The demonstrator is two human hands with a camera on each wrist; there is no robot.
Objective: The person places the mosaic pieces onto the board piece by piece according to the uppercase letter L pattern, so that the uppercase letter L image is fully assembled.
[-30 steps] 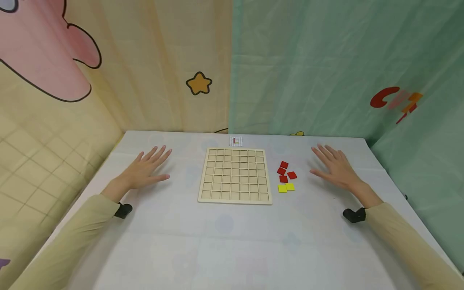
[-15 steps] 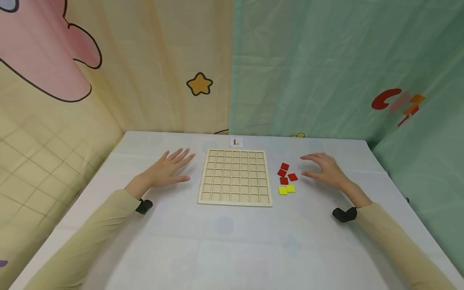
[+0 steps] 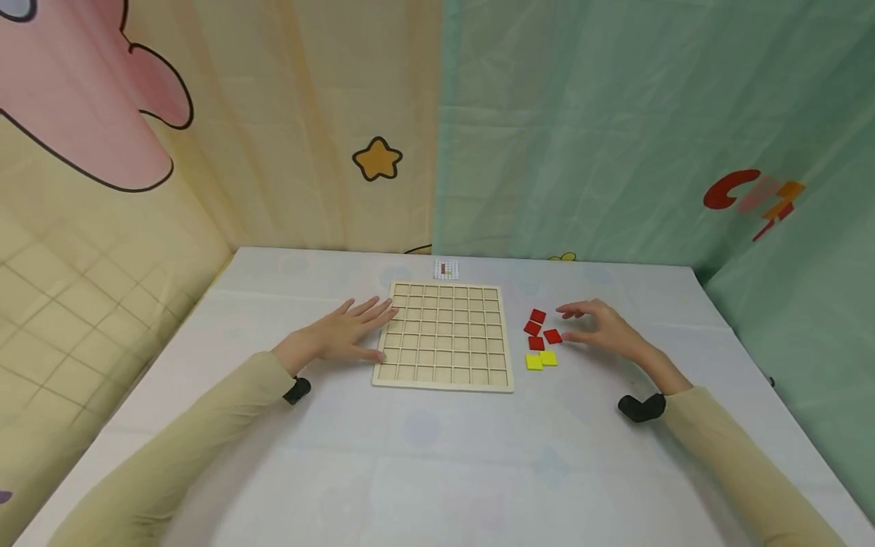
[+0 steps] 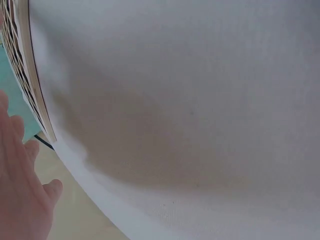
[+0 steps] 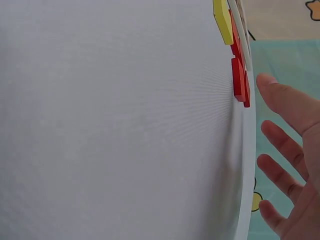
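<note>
— Item one, the left hand (image 3: 342, 336)?
— Grip released, fingers flat; fingertips lie on the left edge of the wooden grid board (image 3: 444, 334), every cell bare.

— Item two, the right hand (image 3: 601, 325)?
— Grip slack, grasping nothing, fingers loosely bent; it hovers with the red tiles (image 3: 540, 328) just off its fingertips and the yellow tiles (image 3: 541, 359) nearer the wrist, all loose on the counter (image 3: 424, 448).

— Step in hand?
— By my reckoning, the reach for a first tile. Next calls for a fine pinch on a thin, flat piece.

— Lettering?
— None legible. A small gridded card (image 3: 446, 268) lies beyond the board, too small to read; red shapes on the green curtain (image 3: 748, 194) are blurred.
</note>
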